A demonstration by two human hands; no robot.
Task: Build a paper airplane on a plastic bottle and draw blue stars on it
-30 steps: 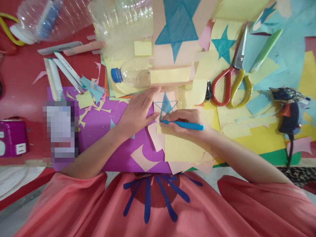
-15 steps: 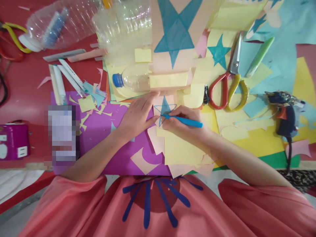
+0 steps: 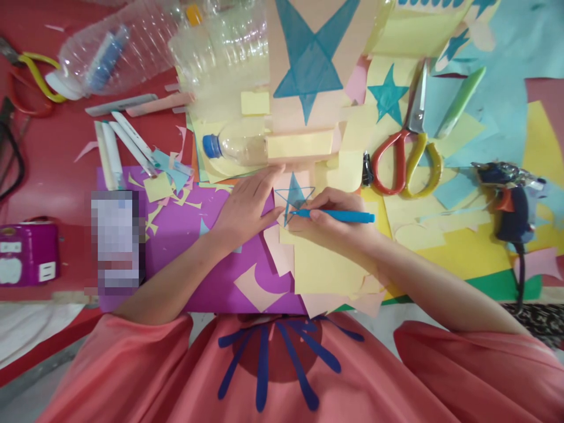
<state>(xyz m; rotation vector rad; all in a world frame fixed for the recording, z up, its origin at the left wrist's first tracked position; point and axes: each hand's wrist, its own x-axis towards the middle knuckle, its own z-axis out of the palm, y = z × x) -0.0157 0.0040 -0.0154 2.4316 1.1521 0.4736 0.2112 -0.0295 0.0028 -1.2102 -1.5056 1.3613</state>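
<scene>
My right hand point(image 3: 337, 211) grips a blue marker point(image 3: 348, 216), its tip touching a small star drawing point(image 3: 296, 189) on peach paper. The star's upper point is filled in blue, while other points show only outlines. Spread flat, my left hand point(image 3: 247, 205) rests at the left edge of that paper, thumb and fingers apart. Just above lies a clear bottle point(image 3: 240, 145) with a blue cap, partly covered by a folded pale yellow strip point(image 3: 300, 144). A big blue star point(image 3: 309, 59) is coloured on peach paper farther up.
Scissors point(image 3: 418, 123) with red and yellow handles lie right, beside a green marker point(image 3: 462, 103) and a glue gun point(image 3: 513, 202). Several markers point(image 3: 127, 138), paper scraps point(image 3: 158, 187) and a large clear bottle point(image 3: 127, 44) are on the left. A blurred phone-like object point(image 3: 117, 241) sits near my left forearm.
The marker now lies flatter, its back end swung out to the right. My right hand has shifted slightly right; the left hand keeps its place on the paper.
</scene>
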